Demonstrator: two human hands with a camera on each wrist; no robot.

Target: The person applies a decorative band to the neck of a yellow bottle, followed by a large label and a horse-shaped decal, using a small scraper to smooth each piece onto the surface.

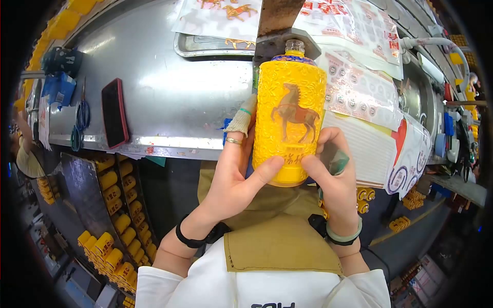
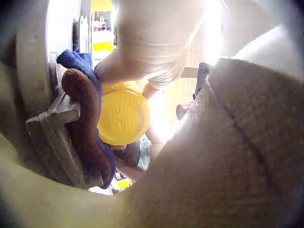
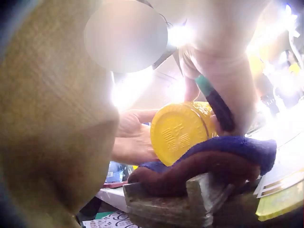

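Observation:
Both hands hold a yellow bottle (image 1: 269, 118) with an embossed surface, a blue-patterned shoulder and a clear glass neck. A gold-brown horse decal (image 1: 298, 115) and small characters show on its front. My left hand (image 1: 231, 187) grips its left side, thumb on the lower front; a ring and a knitted finger sleeve (image 1: 240, 121) are on that hand. My right hand (image 1: 336, 190) grips the right side, thumb near the base, with a green piece (image 1: 338, 163) against its fingers. In the left wrist view the round bottle base (image 2: 124, 116) lies beside a blue cloth (image 2: 78, 61) over a brown pad (image 2: 85, 123).
Behind the bottle stands a metal bracket (image 1: 277, 18). A tray (image 1: 213, 51) with gold horse decals lies at the back. Sticker sheets (image 1: 359, 84) cover the right side. A red-edged phone (image 1: 115, 113) and scissors (image 1: 82, 115) lie left. Yellow bottles (image 1: 110, 256) fill racks below.

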